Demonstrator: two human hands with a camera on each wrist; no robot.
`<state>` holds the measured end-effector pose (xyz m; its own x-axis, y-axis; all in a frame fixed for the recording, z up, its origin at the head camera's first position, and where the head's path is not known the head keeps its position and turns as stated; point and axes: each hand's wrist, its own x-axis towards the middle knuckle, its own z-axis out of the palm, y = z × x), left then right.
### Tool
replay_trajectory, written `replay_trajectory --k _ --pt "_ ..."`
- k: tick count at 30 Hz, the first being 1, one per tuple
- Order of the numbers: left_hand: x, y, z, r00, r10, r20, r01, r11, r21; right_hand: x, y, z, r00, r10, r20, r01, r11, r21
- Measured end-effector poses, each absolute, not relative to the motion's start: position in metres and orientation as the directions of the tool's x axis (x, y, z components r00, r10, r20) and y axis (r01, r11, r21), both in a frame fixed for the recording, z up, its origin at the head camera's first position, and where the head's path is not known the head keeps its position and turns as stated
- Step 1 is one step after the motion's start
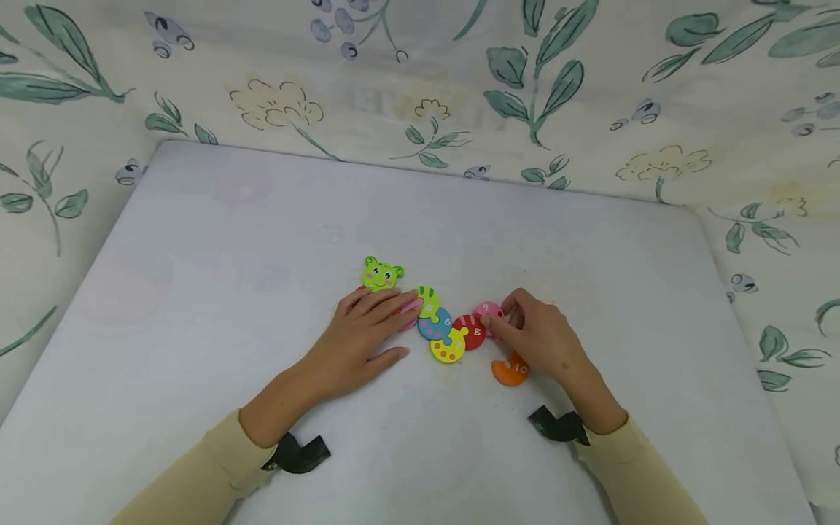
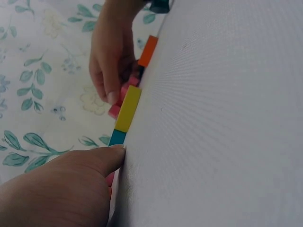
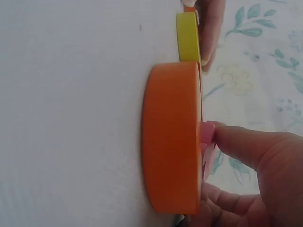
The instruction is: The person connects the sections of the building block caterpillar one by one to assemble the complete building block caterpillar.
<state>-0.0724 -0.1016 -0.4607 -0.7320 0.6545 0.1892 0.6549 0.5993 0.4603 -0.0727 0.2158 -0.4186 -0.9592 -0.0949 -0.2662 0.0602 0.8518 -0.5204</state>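
A caterpillar puzzle with numbered pieces curves across the white table. Its green smiling head [image 1: 380, 274] lies at the left end. My left hand [image 1: 359, 339] rests with fairly straight fingers over the left pieces, partly covering a pink one [image 1: 410, 313]. Right of it, green [image 1: 429, 300], blue [image 1: 434, 324], yellow [image 1: 448, 345] and red [image 1: 469, 332] pieces interlock. My right hand [image 1: 541, 332] pinches the pink piece [image 1: 488, 315] marked 9, beside the red one. Below that hand lies the orange piece [image 1: 509, 370] marked 10, apart from the chain; it looms large in the right wrist view [image 3: 170, 137].
The white tabletop [image 1: 262, 211] spreads around the puzzle. Floral cloth [image 1: 394, 80] hangs behind its far edge and at the sides. Black straps [image 1: 298, 453] are at both sleeve cuffs.
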Motion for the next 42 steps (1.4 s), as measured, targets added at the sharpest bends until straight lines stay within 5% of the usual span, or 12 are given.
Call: replay_trajectory --k 11,26,32,42 --pt "-0.071 -0.101 -0.463 -0.733 0.650 0.200 0.656 0.598 0.460 -0.074 0.219 -0.426 -0.960 -0.186 -0.211 -0.031 0.815 -0.578" --pt "-0.070 -0.101 -0.466 -0.728 0.652 0.212 0.663 0.590 0.461 -0.065 0.209 -0.427 -0.967 -0.180 -0.180 -0.079 0.886 -0.458" --pt "-0.070 -0.102 -0.465 -0.728 0.652 0.211 0.663 0.593 0.456 -0.066 0.217 -0.416 -0.941 -0.208 -0.268 -0.068 0.889 -0.452" --pt "-0.071 -0.102 -0.464 -0.723 0.655 0.221 0.671 0.588 0.452 -0.044 0.218 -0.386 -0.880 -0.210 -0.425 -0.109 0.962 -0.250"
